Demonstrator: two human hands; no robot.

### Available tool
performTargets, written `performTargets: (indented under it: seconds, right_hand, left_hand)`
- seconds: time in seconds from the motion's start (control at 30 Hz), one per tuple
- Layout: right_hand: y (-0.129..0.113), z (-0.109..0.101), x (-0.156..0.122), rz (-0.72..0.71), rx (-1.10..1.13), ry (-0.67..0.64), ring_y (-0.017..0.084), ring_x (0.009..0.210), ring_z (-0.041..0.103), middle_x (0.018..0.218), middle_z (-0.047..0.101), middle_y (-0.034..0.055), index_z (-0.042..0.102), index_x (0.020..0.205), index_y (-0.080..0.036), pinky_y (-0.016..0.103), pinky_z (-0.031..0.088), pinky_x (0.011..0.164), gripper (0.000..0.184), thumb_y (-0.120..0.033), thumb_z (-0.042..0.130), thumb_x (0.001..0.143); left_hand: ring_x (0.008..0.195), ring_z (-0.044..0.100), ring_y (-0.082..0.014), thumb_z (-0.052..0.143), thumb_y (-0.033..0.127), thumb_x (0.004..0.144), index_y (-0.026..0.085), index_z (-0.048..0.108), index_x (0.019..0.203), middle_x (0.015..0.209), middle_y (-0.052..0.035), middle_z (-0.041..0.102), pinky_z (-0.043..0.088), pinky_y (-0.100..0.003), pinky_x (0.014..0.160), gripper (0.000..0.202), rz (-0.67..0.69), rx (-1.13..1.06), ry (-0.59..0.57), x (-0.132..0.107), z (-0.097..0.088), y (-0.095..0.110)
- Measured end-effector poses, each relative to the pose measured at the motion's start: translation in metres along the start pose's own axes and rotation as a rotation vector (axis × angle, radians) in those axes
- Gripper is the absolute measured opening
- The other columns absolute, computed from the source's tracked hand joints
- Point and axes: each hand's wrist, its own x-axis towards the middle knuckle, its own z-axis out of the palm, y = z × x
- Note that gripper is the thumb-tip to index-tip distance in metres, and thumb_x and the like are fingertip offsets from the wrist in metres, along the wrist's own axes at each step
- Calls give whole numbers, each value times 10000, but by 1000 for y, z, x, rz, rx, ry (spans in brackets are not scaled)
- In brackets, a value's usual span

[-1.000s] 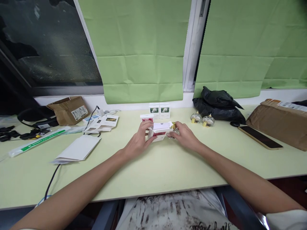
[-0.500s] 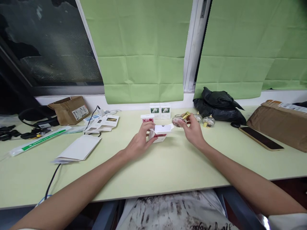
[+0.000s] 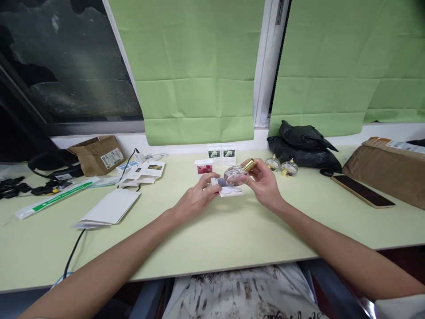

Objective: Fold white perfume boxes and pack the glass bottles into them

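My right hand [image 3: 264,184] holds a round clear glass perfume bottle [image 3: 236,175] with a gold cap, tilted just above the desk. My left hand [image 3: 195,200] pinches the left side of a small white open carton [image 3: 229,188] that lies on the pale green desk [image 3: 232,230] under the bottle. Behind it stands a small box with a pink flower picture [image 3: 203,167]. Two white boxes with flower pictures [image 3: 222,153] stand at the back by the wall. Two more glass bottles with gold caps [image 3: 280,165] sit to the right.
A black bag [image 3: 303,144], a phone [image 3: 362,190] and a brown parcel [image 3: 388,168] lie on the right. On the left are flat white cartons [image 3: 142,170], a white envelope [image 3: 109,207], a torn cardboard box [image 3: 98,153], a black cable [image 3: 75,250] and black gear [image 3: 29,177].
My right hand lifted the bottle up from beside the carton, then brought it back down over it. The carton under my left hand now lies lower and flatter on the desk.
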Motion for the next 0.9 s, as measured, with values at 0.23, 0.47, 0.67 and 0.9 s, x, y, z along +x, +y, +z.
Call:
performTargets:
  seconds: [0.23,0.47,0.67,0.9]
  right_hand:
    - [-1,0,-4,-120,-99,-71,218,1023,644,1115,662,40,651,1119,-266,388,534,967,271,-398,788,926]
    - [-5,0,-9,-123,-176,-161,235,1044,645,1135,681,52,657,1168,-263,394,510,962,274,-360,775,941]
    - [-12,0,-9,-88,-177,-223,229,993,609,1129,662,72,646,1147,-239,375,490,903,219,-384,699,991]
    - [-17,-1,-8,-6,-169,-329,229,1015,592,1138,647,65,635,1227,-254,375,484,942,236,-407,590,1053]
  left_hand:
    - [1126,669,-198,499,144,1064,343,447,1374,1495,-121,438,621,-345,814,373,42,-13,5,-3,2,-2]
    - [1376,556,-256,561,144,1038,329,355,1420,1445,-130,499,624,-442,955,472,-13,-231,111,-2,10,6]
    - [1243,664,-234,695,219,959,310,366,1488,1454,-102,568,600,-470,1057,629,-431,-537,59,1,14,23]
    - [1174,696,-236,716,279,948,209,620,1311,1317,-84,696,605,-436,1050,382,-490,-747,12,11,13,33]
